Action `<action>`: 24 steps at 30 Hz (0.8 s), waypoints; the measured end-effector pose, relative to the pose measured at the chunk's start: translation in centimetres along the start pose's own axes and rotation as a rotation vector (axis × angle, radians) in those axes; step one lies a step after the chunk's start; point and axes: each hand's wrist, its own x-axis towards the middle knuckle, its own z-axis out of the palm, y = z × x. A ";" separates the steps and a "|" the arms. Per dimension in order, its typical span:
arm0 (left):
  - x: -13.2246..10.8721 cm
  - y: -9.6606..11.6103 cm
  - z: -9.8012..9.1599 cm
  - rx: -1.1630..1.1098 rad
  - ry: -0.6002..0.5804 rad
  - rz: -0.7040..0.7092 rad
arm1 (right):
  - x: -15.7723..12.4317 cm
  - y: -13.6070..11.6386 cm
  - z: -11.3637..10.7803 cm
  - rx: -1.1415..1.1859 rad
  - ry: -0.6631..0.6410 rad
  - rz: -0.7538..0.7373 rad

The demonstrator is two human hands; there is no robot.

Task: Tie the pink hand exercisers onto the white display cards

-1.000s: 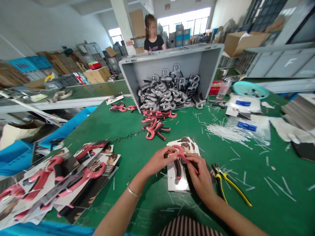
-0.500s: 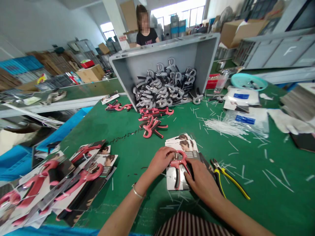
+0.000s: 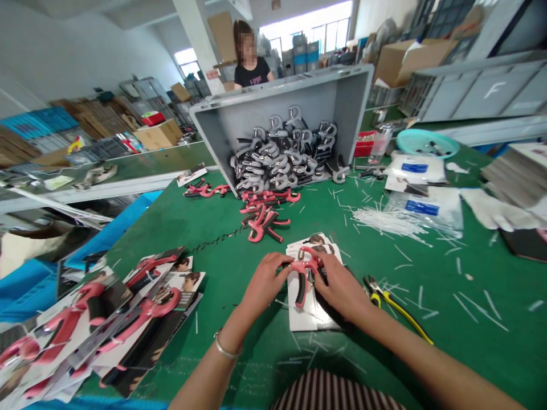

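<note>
- One green table [image 3: 222, 276] carries nearly everything; its clutter leaves small pieces where a forearm could drag them about.
- A gray bin [image 3: 352, 111] lies tipped on its side, heaped with gray grips [image 3: 277, 162]; a bump might spill some from its open mouth.
- A pile of carded pink grips [image 3: 160, 304] lies overlapped at the table's left edge; slick cards and uneven weight could make it slide off.
- A card stack [image 3: 301, 319] sits fanned under the work; downward pressure could skew its top card.
- Two hands, near each other: the left hand [image 3: 265, 285] pinches one side of the held grip's head, the right hand [image 3: 344, 287] clasps the other.
- Yellow-handled pliers [image 3: 405, 314] lie beside the right forearm, which partly covers them; a careless sweep could knock them.
- The held pink grip [image 3: 304, 266] is over the stack, tilted; contact with the card is unclear. If either pinch slipped, it could twist and scuff the print.
- Many white strips [image 3: 387, 222] lie scattered; a stray one could lodge beneath a card.
</note>
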 end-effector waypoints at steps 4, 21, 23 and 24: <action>-0.6 -0.5 1.1 -0.057 -0.135 -0.002 | -2.4 0.7 0.4 -0.017 -0.040 0.052; 1.2 2.1 4.1 -0.038 -0.124 0.055 | -6.2 0.2 0.6 0.014 -0.044 -0.053; 0.5 2.2 4.3 -0.066 -0.116 0.019 | -6.0 0.3 0.6 0.022 -0.047 -0.058; 0.2 2.2 4.4 -0.078 -0.111 -0.004 | -6.0 0.4 0.5 0.024 -0.051 -0.065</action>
